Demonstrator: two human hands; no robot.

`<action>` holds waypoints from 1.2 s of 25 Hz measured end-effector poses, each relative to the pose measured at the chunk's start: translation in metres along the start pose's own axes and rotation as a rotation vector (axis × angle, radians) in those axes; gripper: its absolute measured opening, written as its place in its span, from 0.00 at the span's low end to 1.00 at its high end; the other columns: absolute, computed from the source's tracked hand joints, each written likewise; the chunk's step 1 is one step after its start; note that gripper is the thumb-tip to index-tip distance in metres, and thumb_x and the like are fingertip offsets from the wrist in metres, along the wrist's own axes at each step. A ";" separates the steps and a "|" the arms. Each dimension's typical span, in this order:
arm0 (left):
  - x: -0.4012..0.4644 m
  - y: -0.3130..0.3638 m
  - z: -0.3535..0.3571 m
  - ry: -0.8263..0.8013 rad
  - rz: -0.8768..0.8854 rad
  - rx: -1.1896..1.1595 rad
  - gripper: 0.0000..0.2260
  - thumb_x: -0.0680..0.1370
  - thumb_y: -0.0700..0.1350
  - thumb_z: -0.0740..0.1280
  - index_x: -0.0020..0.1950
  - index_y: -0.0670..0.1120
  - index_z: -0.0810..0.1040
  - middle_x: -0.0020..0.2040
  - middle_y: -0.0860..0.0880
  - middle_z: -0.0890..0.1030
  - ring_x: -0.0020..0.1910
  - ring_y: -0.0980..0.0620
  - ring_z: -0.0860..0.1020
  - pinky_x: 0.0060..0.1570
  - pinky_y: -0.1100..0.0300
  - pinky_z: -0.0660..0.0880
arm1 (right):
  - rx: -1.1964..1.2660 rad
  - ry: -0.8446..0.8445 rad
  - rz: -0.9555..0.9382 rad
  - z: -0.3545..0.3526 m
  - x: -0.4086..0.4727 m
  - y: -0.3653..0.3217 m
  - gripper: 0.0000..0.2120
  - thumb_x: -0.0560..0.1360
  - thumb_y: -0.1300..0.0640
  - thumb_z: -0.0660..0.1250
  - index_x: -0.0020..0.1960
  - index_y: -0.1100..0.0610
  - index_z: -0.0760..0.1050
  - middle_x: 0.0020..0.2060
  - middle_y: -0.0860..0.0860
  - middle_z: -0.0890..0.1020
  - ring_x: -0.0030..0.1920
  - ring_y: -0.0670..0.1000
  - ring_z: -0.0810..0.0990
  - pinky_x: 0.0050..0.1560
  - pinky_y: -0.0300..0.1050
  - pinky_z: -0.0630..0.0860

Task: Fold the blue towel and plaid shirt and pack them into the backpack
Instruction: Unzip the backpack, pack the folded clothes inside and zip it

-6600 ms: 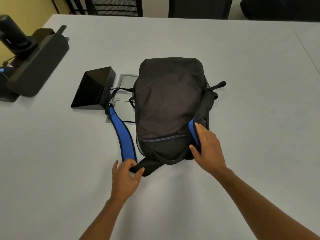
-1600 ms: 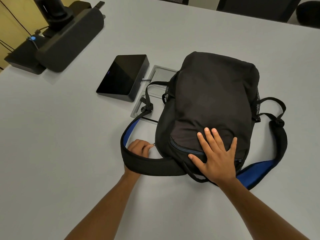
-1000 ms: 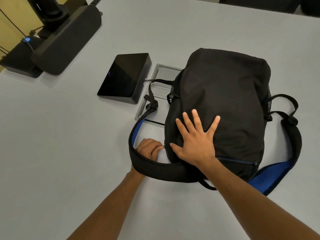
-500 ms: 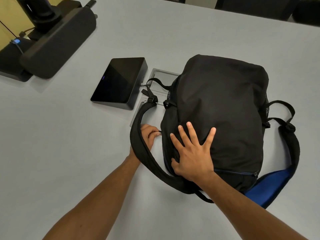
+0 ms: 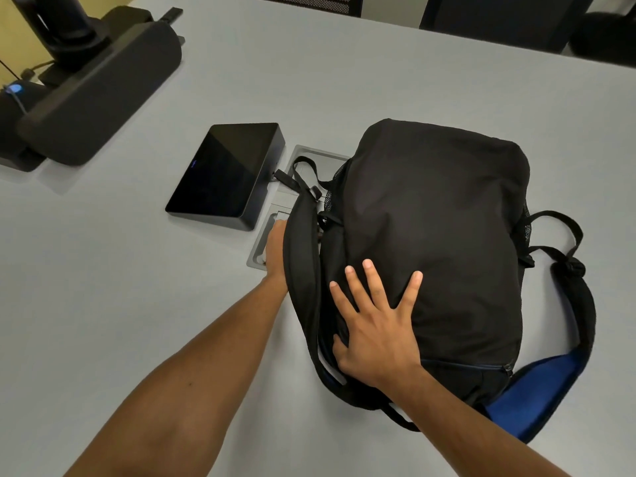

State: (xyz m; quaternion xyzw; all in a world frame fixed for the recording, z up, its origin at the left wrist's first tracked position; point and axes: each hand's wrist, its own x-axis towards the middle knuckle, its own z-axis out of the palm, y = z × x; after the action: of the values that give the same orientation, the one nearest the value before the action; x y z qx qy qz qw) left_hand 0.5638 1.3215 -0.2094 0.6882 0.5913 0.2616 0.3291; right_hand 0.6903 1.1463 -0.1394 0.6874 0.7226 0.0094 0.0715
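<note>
Apparently closing up: backpack [image 5: 437, 242] lies full and flat on the tabletop [image 5: 378, 74].
Right hand [image 5: 375, 325] presses spread on its front; left hand [image 5: 275, 251] is half hidden behind a shoulder strap [image 5: 303, 263], its grip unclear, probably running the side zipper. Towel and shirt are unseen, presumably inside. No readable writing anywhere.

You are in an office meeting room. The big pale grey counter [image 5: 395, 74] has a metal plug box [image 5: 275, 228] set in it, a small black touch screen [image 5: 225, 173], and dark chairs [image 5: 495, 18] behind.
</note>
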 end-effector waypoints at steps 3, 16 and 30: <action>0.014 -0.001 0.002 0.039 0.071 0.151 0.10 0.79 0.45 0.68 0.54 0.40 0.80 0.48 0.42 0.82 0.47 0.48 0.79 0.51 0.54 0.78 | 0.002 -0.005 -0.002 -0.001 -0.001 0.000 0.37 0.70 0.35 0.59 0.76 0.48 0.64 0.78 0.54 0.60 0.79 0.59 0.46 0.65 0.82 0.41; -0.140 -0.009 -0.089 0.120 -0.010 0.063 0.12 0.81 0.34 0.60 0.61 0.42 0.79 0.59 0.45 0.78 0.59 0.47 0.76 0.60 0.61 0.69 | 0.210 0.103 0.147 -0.018 -0.030 -0.012 0.30 0.78 0.36 0.50 0.70 0.52 0.72 0.72 0.53 0.71 0.76 0.54 0.62 0.74 0.68 0.45; -0.290 0.072 -0.164 -0.110 0.169 0.360 0.26 0.81 0.59 0.57 0.76 0.47 0.65 0.78 0.49 0.62 0.78 0.51 0.55 0.75 0.56 0.48 | 0.334 0.176 0.324 -0.088 -0.162 -0.022 0.36 0.80 0.34 0.45 0.79 0.58 0.57 0.77 0.55 0.61 0.78 0.55 0.55 0.77 0.56 0.51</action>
State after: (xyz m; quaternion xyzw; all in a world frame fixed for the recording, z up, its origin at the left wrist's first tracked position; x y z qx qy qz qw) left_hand 0.4401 1.0530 -0.0401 0.7962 0.5498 0.1403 0.2098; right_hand 0.6658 0.9913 -0.0405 0.7930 0.5981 -0.0389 -0.1090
